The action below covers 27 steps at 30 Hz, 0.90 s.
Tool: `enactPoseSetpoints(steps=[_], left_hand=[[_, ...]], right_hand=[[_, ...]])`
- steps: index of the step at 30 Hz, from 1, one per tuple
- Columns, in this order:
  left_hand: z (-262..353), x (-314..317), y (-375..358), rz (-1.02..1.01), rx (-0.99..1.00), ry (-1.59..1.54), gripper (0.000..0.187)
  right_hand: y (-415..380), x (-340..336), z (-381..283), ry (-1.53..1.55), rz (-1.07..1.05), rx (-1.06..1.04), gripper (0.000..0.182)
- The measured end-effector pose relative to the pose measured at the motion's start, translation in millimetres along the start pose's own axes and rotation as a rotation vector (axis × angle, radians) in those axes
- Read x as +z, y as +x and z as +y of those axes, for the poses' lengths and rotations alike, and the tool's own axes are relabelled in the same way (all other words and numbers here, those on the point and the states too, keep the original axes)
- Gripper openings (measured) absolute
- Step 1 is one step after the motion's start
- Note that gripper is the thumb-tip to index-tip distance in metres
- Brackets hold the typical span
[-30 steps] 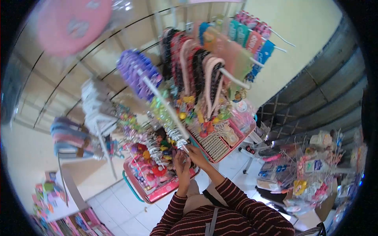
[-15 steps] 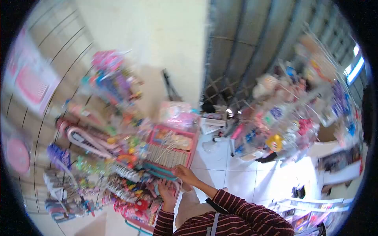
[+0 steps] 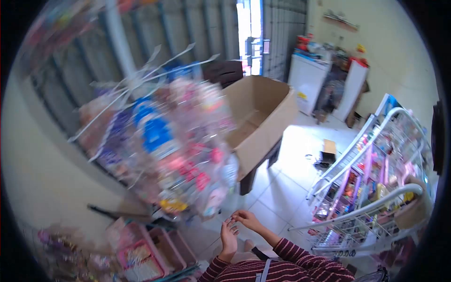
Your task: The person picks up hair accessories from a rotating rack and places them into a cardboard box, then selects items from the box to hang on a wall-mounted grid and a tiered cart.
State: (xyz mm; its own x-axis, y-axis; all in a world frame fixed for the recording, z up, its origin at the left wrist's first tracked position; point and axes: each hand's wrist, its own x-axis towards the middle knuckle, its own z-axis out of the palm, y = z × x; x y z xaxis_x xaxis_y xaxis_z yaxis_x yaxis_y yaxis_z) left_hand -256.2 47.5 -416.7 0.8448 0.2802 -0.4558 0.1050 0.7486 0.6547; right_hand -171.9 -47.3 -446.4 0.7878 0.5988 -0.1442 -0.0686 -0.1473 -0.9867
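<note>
My left hand [image 3: 229, 239] is raised in front of my body, palm partly turned up and fingers curled. Close against its fingertips, my right hand [image 3: 250, 221] has its thumb and fingers pinched together. Whatever lies between the two hands is too small to make out. Ahead and to the left, a rotating rack's bundle of clear plastic packets [image 3: 169, 145] hangs from white wire arms. Down to the left is a pink tray [image 3: 162, 263] with small goods in it, beside plain brownish-pink bins [image 3: 181, 244].
A large open cardboard box [image 3: 263, 141] rests on a dark stand ahead. To the right, a white wire rack [image 3: 399, 192] holds packaged goods. A small black and tan box [image 3: 327, 152] lies on the tiled floor [image 3: 268, 202]. White cabinets [image 3: 307, 82] stand at the back.
My view has swung to the right, away from the wall display. Both hands have left the trays of small goods and come together in front of me.
</note>
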Motion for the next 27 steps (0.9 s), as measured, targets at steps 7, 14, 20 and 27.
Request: enactPoseSetpoints(steps=[7, 14, 20, 27], left_hand=[[-45.1, 118.2, 58.9, -0.253, -0.194, 0.090, 0.037], [-49.8, 173.9, 132.1, -0.198, -0.021, 0.126, 0.029], [1.5, 223.7, 188.6, -0.479, 0.368, 0.155, 0.023], [60.8, 268.4, 230.7, -0.277, 0.687, 0.202, 0.024]], right_hand=[[-68.0, -143.9, -7.7, 0.330, 0.730, -0.003, 0.017], [-65.2, -221.9, -2.4, 0.364, 1.060, 0.049, 0.013], [40.7, -280.5, -34.0, 0.261, 0.951, 0.022, 0.012], [179.7, -358.0, -121.0, 0.073, 0.923, -0.383, 0.011]])
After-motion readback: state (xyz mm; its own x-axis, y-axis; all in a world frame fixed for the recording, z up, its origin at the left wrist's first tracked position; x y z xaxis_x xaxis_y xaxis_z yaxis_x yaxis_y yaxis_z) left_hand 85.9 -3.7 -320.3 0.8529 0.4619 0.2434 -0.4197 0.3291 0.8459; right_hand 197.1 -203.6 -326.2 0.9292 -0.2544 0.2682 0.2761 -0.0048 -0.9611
